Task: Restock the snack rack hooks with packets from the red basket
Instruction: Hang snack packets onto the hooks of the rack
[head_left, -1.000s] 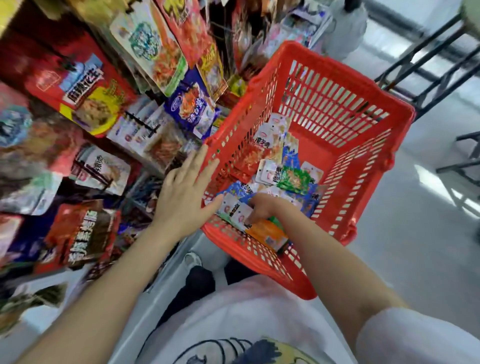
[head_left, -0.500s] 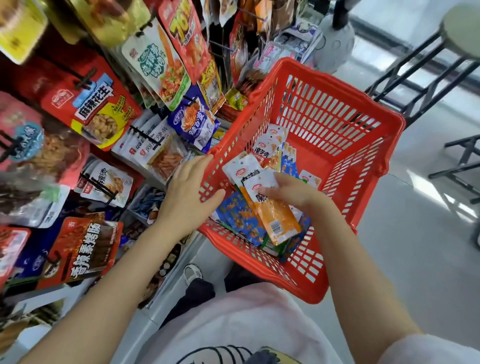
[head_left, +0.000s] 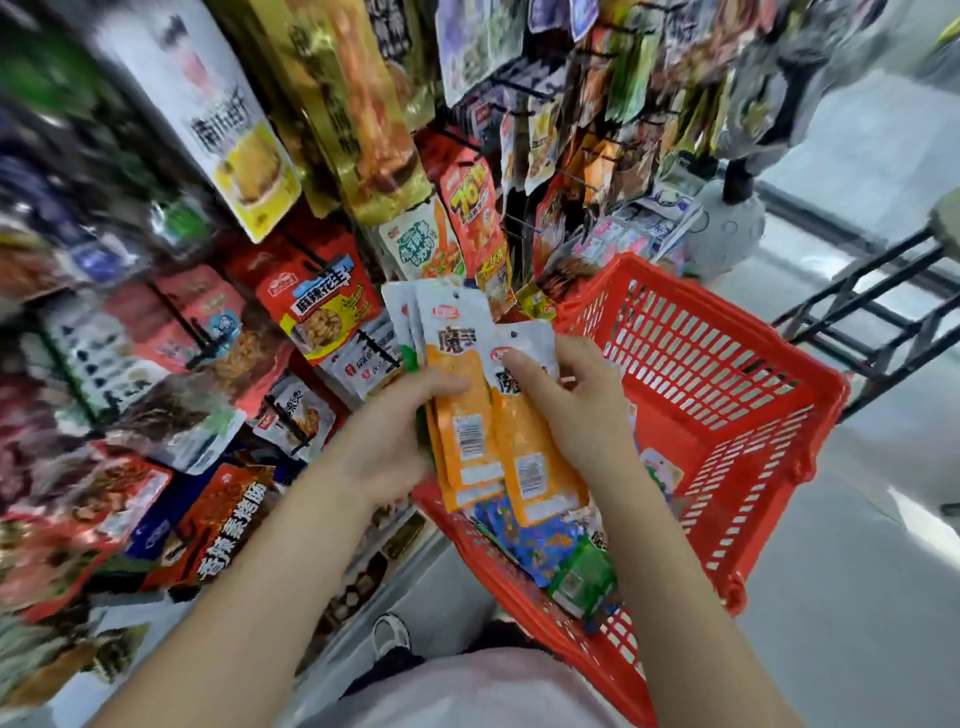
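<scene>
Several orange-and-white packets (head_left: 470, 410) are held fanned out above the near left corner of the red basket (head_left: 727, 395), between both hands. The left hand (head_left: 387, 431) grips the stack from the left with its thumb on the front; the right hand (head_left: 576, 400) pinches the front packet near its top. Blue and green packets (head_left: 550, 545) lie in the basket below. The snack rack (head_left: 322, 306), full of hanging bags, stands just left.

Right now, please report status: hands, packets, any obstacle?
Left hand and right hand both hold orange packets, above red basket. None hooked yet. No obstacle seen.
</scene>
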